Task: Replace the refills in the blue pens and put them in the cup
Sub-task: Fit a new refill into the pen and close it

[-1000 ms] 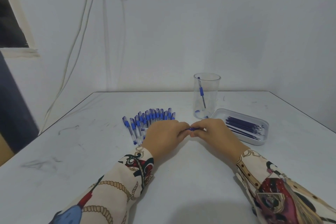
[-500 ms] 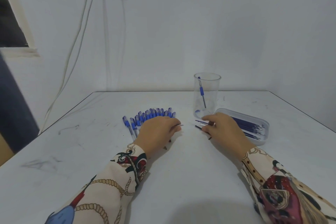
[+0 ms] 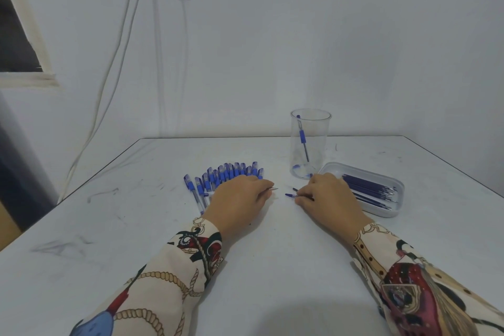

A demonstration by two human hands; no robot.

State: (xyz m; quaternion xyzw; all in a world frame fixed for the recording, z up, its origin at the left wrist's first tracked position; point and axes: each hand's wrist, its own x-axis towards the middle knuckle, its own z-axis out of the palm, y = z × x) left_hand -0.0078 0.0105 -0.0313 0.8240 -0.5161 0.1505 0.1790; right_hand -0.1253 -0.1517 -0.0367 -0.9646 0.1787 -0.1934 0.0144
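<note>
Hands apart on a white table, left hand pinching a thin silver pen tip, right hand holding thin blue pen parts, row of blue capped pens just behind left hand, tall clear plastic cup with one pen inside, white tray of dark blue refills beside right hand.

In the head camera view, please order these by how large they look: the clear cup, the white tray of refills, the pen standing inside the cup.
1. White tray, the widest of the three.
2. Clear cup. It stands farther from the camera, so its true size against the tray is unsure.
3. Pen, thin and wholly inside the cup.
</note>
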